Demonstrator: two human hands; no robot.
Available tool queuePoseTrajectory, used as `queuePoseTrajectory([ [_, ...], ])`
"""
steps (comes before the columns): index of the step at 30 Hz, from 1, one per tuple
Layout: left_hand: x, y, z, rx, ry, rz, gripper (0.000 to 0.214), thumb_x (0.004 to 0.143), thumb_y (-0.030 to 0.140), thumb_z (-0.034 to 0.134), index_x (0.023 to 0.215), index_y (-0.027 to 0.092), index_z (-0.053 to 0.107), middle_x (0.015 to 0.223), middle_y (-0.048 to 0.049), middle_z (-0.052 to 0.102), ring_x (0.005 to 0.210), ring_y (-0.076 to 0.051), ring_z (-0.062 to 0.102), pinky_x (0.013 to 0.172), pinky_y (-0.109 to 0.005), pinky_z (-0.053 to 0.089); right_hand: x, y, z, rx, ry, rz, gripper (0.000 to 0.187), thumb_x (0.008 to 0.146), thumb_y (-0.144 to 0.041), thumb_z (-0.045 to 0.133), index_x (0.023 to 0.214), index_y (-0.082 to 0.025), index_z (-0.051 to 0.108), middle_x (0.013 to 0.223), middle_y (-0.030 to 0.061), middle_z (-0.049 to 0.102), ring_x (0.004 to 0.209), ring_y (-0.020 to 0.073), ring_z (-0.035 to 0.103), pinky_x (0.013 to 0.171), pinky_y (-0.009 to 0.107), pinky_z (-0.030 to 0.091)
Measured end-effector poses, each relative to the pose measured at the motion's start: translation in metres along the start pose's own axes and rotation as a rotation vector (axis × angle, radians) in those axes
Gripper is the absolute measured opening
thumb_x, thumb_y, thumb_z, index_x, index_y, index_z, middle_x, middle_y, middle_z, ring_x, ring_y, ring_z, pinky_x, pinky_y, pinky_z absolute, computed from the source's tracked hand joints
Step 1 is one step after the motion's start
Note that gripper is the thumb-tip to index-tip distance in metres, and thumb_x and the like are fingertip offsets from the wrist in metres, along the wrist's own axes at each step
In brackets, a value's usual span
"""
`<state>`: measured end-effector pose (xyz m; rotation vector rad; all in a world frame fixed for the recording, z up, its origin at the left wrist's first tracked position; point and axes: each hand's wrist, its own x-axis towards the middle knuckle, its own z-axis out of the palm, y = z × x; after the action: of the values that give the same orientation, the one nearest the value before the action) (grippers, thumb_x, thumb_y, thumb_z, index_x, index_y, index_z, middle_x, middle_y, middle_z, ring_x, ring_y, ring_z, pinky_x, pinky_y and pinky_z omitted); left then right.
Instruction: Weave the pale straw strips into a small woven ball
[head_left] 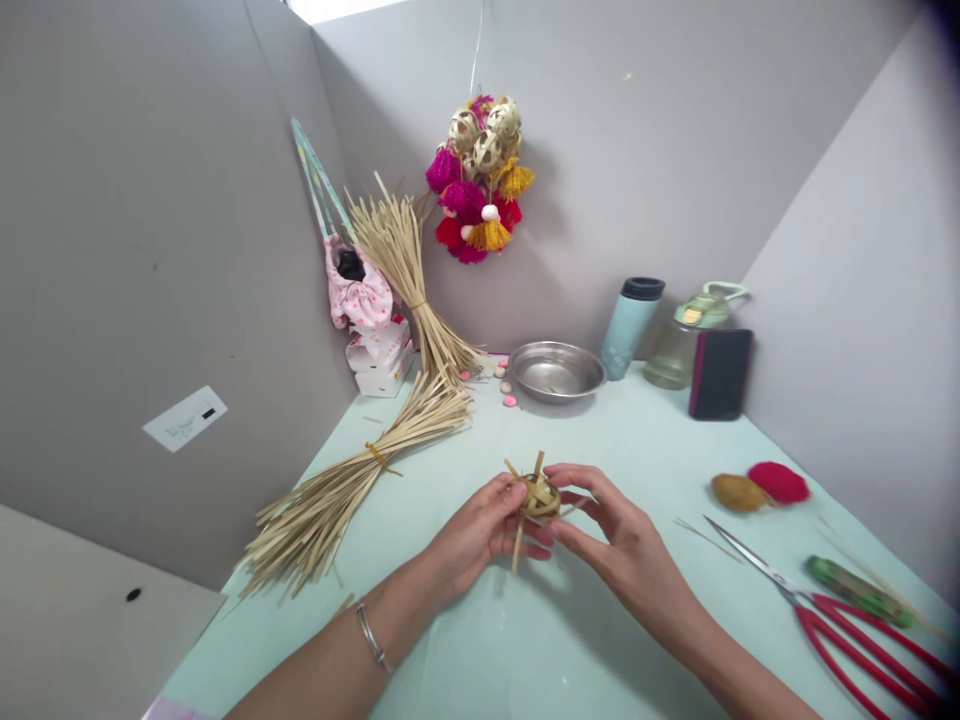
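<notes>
A small woven straw ball (538,496), with several loose strip ends sticking out, is held just above the table's middle. My left hand (491,525) grips it from the left, thumb on top and fingers beneath. On the right side, my right hand (604,515) has its fingertips on the ball's edge, with a thin strip end by the fingers. To the left lies a tied bundle of dry straw strips (330,500). Red-handled scissors (799,595) lie open to the right of my right hand.
A metal bowl (556,372), blue tumbler (631,330), green bottle (679,345) and phone (721,375) stand at the back. Another straw bundle (416,290) leans on the wall near hanging woven balls (487,150). Yarn (780,483) and a green-ended tool (859,590) lie right.
</notes>
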<state>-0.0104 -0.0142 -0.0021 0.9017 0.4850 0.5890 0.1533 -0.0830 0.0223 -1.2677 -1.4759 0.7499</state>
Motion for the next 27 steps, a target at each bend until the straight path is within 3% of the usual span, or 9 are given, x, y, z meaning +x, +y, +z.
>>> queuePoseTrajectory([
  [12,-0.0015,0.0018,0.0005,0.071,-0.038,0.017,0.037,0.087,0.043,0.061,0.112,0.016,0.057,0.11,-0.0118,0.067,0.087,-0.018,0.067,0.083,-0.034,0.052,0.0009,0.0015,-0.0017,0.113,-0.049,0.12,0.028,0.085,-0.034,0.067,0.11,-0.024,0.058,0.115,0.0067,0.064,0.106,0.0258,0.063,0.095,0.043,0.052],
  [22,-0.0012,0.0005,0.0018,0.088,0.019,-0.002,0.042,0.084,0.049,0.062,0.107,0.014,0.06,0.098,-0.0108,0.069,0.076,-0.017,0.066,0.079,-0.035,0.051,0.003,-0.0066,-0.0041,0.16,-0.073,0.202,0.026,0.088,-0.043,0.062,0.104,-0.022,0.061,0.106,0.0064,0.07,0.097,0.0246,0.068,0.087,0.038,0.055],
  [27,-0.0009,-0.0014,0.0,0.098,-0.021,-0.011,0.046,0.084,0.051,0.062,0.112,0.014,0.062,0.1,-0.0123,0.07,0.075,-0.018,0.066,0.08,-0.036,0.051,0.0041,-0.0053,-0.0051,0.19,-0.052,0.243,0.025,0.087,-0.044,0.062,0.099,-0.022,0.063,0.099,0.0052,0.071,0.091,0.0231,0.068,0.084,0.036,0.056],
])
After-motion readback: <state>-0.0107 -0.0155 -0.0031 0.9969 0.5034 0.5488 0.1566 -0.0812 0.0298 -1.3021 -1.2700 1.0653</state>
